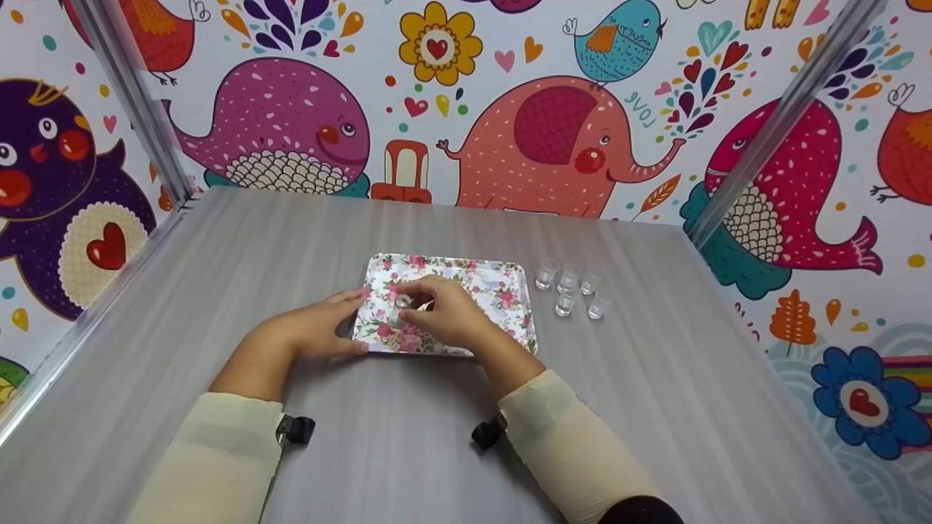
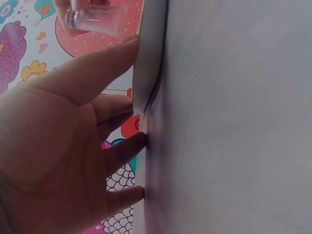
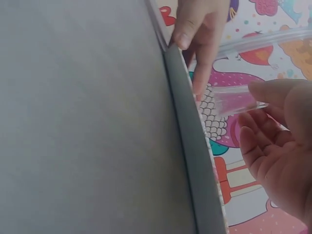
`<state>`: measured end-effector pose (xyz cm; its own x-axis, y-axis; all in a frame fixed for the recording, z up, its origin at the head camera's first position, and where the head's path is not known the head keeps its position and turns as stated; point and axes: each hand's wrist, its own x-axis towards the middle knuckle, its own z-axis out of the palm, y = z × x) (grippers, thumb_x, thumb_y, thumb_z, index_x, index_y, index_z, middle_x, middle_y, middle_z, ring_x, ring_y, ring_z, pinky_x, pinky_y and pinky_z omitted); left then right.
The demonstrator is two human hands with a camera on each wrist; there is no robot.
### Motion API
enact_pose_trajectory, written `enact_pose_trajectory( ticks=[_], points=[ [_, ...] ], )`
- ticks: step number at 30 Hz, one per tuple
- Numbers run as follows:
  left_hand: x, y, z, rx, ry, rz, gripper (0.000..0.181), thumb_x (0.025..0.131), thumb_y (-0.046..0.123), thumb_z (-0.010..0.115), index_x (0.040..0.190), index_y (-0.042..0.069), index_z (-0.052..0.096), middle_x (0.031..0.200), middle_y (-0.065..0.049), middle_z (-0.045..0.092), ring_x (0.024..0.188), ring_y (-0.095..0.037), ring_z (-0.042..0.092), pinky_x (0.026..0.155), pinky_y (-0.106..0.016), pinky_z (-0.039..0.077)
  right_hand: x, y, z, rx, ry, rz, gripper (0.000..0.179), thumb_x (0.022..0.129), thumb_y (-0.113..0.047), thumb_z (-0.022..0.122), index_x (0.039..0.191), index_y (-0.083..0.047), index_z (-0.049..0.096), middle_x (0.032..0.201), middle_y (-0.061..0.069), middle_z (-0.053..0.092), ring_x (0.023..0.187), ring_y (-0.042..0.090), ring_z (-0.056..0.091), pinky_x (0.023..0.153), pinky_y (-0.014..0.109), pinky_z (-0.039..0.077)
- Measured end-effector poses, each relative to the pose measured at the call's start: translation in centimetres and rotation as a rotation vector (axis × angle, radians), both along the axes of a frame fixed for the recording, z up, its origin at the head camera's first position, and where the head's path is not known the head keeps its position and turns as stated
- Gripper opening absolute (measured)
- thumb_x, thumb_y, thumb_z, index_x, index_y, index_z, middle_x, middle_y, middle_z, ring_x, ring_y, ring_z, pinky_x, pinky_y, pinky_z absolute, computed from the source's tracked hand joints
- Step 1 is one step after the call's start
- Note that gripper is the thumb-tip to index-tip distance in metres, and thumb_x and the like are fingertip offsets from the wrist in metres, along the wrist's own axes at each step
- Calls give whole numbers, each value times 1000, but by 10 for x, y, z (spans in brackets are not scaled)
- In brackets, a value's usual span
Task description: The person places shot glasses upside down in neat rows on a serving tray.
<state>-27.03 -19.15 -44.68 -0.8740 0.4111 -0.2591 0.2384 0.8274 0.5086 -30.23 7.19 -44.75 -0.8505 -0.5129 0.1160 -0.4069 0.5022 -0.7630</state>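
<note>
In the head view, a floral tray [image 1: 510,331] lies on the grey table. My right hand [image 1: 445,313] is above its left half and pinches a small clear shot glass [image 1: 403,300] between thumb and fingers. The left wrist view shows this shot glass [image 2: 100,20] upside down, thick base up and mouth facing the tray. It looks apart from the tray. My left hand [image 1: 317,331] touches the tray's left edge, fingers spread and fairly straight, with the thumb at the near left corner. The right wrist view shows the left fingers [image 3: 202,68] against that rim.
Several more clear shot glasses [image 1: 569,279] stand upright in a cluster just right of the tray. The table [image 1: 393,437] backs onto a cartoon-printed wall [image 1: 291,131]. Metal posts [image 1: 131,94] rise at the table's far corners.
</note>
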Motion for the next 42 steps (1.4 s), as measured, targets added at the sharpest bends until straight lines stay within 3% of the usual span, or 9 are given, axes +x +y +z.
enact_pose_trajectory(
  ticks=[6, 13, 20, 24, 30, 42],
  points=[
    [0, 0, -1, 3, 1, -10, 99, 98, 47, 75, 173, 12, 20, 181, -10, 16, 164, -46, 23, 131, -66, 24, 2, -3, -6, 70, -28, 32, 35, 97, -16, 79, 132, -13, 76, 120, 0, 76, 110, 14, 73, 95, 34, 61],
    [1, -1, 3, 11, 12, -19, 99, 98, 46, 76, 172, 9, 21, 181, -12, 17, 164, -47, 23, 131, -66, 24, 2, -5, -8, 81, -22, 60, 36, 97, -15, 80, 133, -11, 76, 121, 3, 77, 110, 17, 74, 96, 34, 61],
    [2, 0, 3, 8, 1, 0, 99, 98, 47, 76, 173, 12, 20, 182, -10, 16, 165, -45, 22, 131, -66, 24, 0, 8, -2, 56, -41, 65, 48, 99, -31, 79, 144, -17, 69, 130, 0, 75, 116, 15, 73, 96, 32, 62],
    [2, 1, 2, -5, -4, 12, 99, 98, 47, 76, 172, 12, 22, 182, -8, 16, 165, -45, 22, 131, -66, 25, -3, 24, 7, -10, -69, 22, 47, 101, -38, 74, 144, -20, 68, 130, 1, 75, 117, 18, 72, 95, 36, 63],
    [1, 2, 1, -12, -13, 19, 99, 98, 48, 76, 172, 13, 22, 182, -6, 15, 166, -45, 21, 131, -66, 24, -11, 52, 13, -62, -56, -107, 46, 102, -43, 73, 142, -22, 69, 127, -2, 77, 115, 17, 72, 94, 36, 63],
    [0, 1, -1, 1, -21, 17, 100, 97, 48, 77, 173, 14, 21, 182, -6, 14, 166, -44, 19, 132, -65, 23, -17, 108, 15, -109, -42, -264, 49, 102, -39, 73, 145, -17, 67, 129, 4, 75, 114, 23, 71, 93, 37, 62]
  ],
)
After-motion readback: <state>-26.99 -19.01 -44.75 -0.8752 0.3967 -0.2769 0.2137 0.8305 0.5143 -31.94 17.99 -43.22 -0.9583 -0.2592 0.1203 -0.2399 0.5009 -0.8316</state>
